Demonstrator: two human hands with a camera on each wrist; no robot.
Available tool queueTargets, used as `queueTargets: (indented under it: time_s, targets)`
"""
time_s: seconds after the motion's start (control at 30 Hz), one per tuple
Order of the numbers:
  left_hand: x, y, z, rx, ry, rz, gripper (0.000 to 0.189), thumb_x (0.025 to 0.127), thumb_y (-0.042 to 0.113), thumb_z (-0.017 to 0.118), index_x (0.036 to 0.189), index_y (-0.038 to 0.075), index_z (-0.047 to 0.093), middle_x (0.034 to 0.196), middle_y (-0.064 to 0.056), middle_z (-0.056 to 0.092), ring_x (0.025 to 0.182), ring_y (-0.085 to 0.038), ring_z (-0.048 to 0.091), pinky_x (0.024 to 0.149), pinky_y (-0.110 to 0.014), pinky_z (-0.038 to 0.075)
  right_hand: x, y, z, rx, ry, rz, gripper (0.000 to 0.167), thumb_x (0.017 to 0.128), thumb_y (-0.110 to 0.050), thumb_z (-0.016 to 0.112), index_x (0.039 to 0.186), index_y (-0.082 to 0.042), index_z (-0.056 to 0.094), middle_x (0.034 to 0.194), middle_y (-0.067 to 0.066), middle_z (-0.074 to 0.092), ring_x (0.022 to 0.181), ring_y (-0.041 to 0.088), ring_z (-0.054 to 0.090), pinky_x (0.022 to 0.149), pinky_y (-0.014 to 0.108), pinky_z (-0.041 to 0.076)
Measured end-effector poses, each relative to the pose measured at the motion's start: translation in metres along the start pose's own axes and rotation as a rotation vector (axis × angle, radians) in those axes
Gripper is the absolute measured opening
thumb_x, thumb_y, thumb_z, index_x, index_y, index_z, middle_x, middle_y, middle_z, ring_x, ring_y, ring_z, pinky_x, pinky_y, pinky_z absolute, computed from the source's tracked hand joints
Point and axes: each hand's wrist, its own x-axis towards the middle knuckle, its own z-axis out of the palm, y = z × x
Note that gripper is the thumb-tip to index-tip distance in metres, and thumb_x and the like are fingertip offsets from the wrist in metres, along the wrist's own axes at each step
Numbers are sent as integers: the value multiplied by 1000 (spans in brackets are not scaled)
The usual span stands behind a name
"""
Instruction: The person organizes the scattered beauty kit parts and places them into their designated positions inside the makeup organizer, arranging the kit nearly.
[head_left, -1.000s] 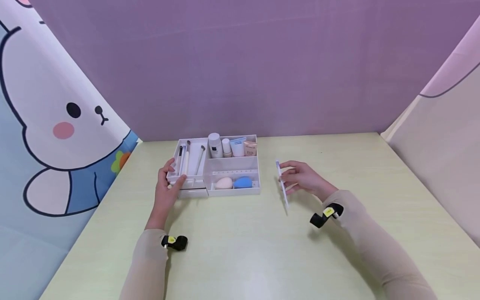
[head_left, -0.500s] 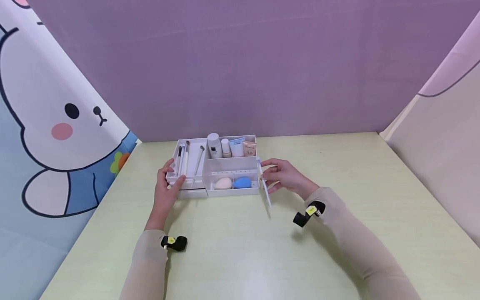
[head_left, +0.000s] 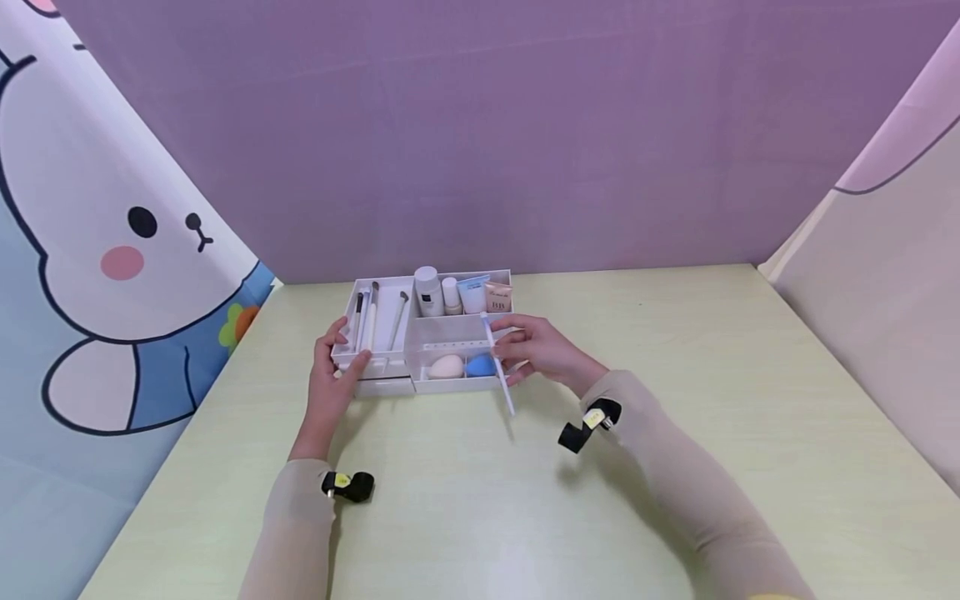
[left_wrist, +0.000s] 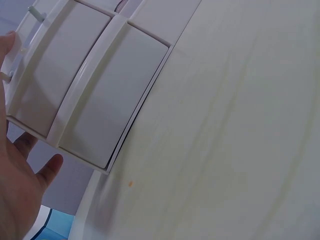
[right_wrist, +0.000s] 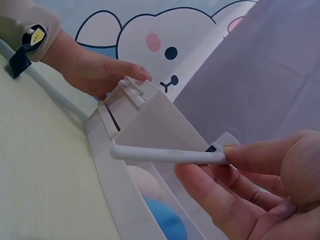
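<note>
A white makeup organizer (head_left: 375, 367) stands at the back of the table. My left hand (head_left: 337, 367) grips its left side, the thumb on the front rim of the upper tray and fingers around the side. Two drawer fronts (left_wrist: 107, 95) show below that hand in the left wrist view. My right hand (head_left: 542, 352) pinches a slim white pen-like stick (right_wrist: 165, 155) with small printing near one end. In the head view the stick (head_left: 502, 375) slants over the organizer's right front compartment, overlapping a blue makeup sponge (head_left: 478, 365). Fingers hide its upper end.
Several makeup brushes (head_left: 373, 317) lie in the organizer's left tray. A white bottle (head_left: 429, 292), a smaller bottle (head_left: 452, 296) and two tubes (head_left: 474, 293) stand at the back right. A pale pink sponge (head_left: 447, 367) sits beside the blue one. A purple backdrop (head_left: 525, 142) rises behind.
My right hand has carried the white stick leftward, from right of the organizer to over its right compartments. The left hand keeps its grip, and the organizer stays in place.
</note>
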Motion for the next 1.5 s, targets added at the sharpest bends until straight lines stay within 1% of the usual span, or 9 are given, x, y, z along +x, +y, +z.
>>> queueTargets:
  time_s: [0.17,0.43,0.53,0.63,0.77,0.83,1.0,1.2,1.5]
  targets:
    - [0,1,1,2,4,-4,34,97,2,59,118,-7,34,159,-9,32,128,-17,35,92,-18,33,4,-3,10,4,-7,-9,42,95,8,57,136,7,46,96,17,69,70,19,66,58,35,57]
    - [0,2,1,11,-1,-5,34,97,3,59,118,-8,34,160,-9,32,131,-20,35,94,-20,32,13,-5,21,15,-21,-10,44,96,7,56,138,6,46,116,37,60,72,21,66,59,37,58]
    - [1,-1,0,15,1,1,34,97,3,59,118,-7,34,160,-10,32,132,-22,35,93,-21,32,17,-6,26,19,-26,-12,45,95,8,56,139,5,45,119,39,57,72,21,66,58,36,57]
    - [6,-14,0,-4,5,7,35,97,3,60,119,-6,35,160,-6,32,133,-20,33,93,-21,31,21,-7,30,30,-27,-11,45,95,8,56,139,5,47,120,40,56,71,21,65,57,34,57]
    - [12,-34,0,-15,19,19,36,97,5,61,120,-3,35,159,3,34,131,-14,34,93,-21,31,27,-9,36,50,-24,-2,44,96,7,56,139,3,48,117,37,59,71,21,65,57,34,57]
    - [13,-37,0,-9,26,33,35,97,5,61,120,-3,34,158,4,35,129,-13,36,93,-20,32,30,-10,40,60,-23,3,43,96,7,56,139,3,48,116,36,60,71,21,65,57,34,57]
    - [12,-39,0,-8,34,62,35,97,5,61,118,-2,35,157,1,36,130,-14,36,93,-19,33,36,-14,49,63,-3,11,42,96,6,57,137,3,50,113,32,63,70,22,65,56,34,57]
    - [13,-38,1,-8,36,61,35,96,4,61,117,-2,34,158,-3,36,130,-17,36,92,-18,33,45,-17,61,79,22,33,39,96,3,60,134,2,54,95,14,69,69,22,65,57,33,57]
    - [14,-41,1,0,34,47,36,96,5,63,118,-1,35,157,0,36,128,-13,36,91,-20,33,60,-22,77,93,-3,34,36,98,-2,60,133,5,56,98,11,66,71,19,65,64,35,58]
